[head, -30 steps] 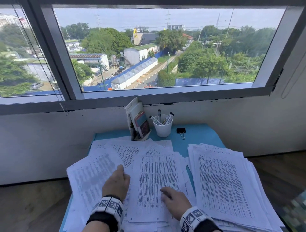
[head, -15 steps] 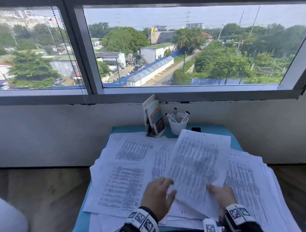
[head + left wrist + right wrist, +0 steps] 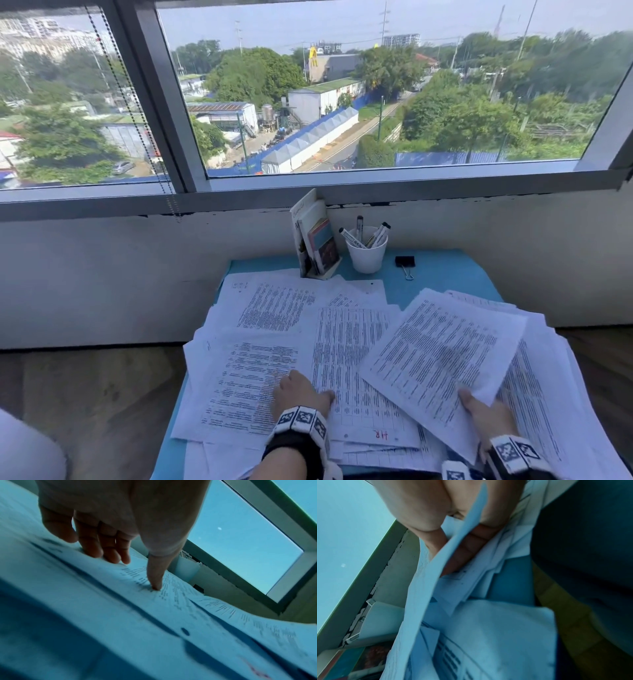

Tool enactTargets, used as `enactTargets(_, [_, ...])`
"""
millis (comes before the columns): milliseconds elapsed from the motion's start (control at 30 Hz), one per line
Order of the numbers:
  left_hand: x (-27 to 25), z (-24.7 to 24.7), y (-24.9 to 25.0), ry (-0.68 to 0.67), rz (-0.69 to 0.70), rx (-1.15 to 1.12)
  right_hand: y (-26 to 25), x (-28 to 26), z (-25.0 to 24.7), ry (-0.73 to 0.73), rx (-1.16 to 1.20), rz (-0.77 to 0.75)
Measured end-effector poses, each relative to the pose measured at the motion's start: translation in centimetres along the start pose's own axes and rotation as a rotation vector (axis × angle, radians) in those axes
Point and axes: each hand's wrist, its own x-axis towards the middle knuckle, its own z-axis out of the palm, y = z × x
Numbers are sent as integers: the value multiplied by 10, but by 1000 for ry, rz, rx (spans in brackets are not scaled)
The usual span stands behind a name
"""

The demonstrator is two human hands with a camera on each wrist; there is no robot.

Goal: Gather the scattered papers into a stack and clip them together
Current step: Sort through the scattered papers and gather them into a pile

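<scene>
Printed white papers [image 3: 274, 346] lie scattered and overlapping across a small blue table [image 3: 442, 270]. My right hand [image 3: 486, 416] pinches a lifted sheet [image 3: 442, 356] by its near corner, thumb on top, fingers under it [image 3: 467, 547]; the sheet hangs over a heap of papers [image 3: 548, 394] on the right. My left hand [image 3: 301, 394] rests on the papers at the left, fingertips [image 3: 109, 555] and thumb touching a sheet [image 3: 171, 601]. A black binder clip [image 3: 405, 262] lies on the table at the back right, away from both hands.
A white cup of markers [image 3: 367, 251] and a holder of leaflets and cards [image 3: 317, 240] stand at the table's back edge under the window [image 3: 342, 102]. A white wall borders the back. Wooden floor [image 3: 96, 404] lies on both sides.
My right hand took one sheet off the middle, lifted it and carried it right over the right heap. My left hand shifted right onto other sheets. The head view swung left and down.
</scene>
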Motion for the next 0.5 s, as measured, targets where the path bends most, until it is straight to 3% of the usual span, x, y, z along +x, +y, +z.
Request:
enactTargets(167, [-5, 1, -3, 54, -107, 87, 4, 4, 1, -15, -37, -31])
enactTargets(500, [6, 2, 3, 29, -137, 80, 4, 5, 1, -2, -82, -38])
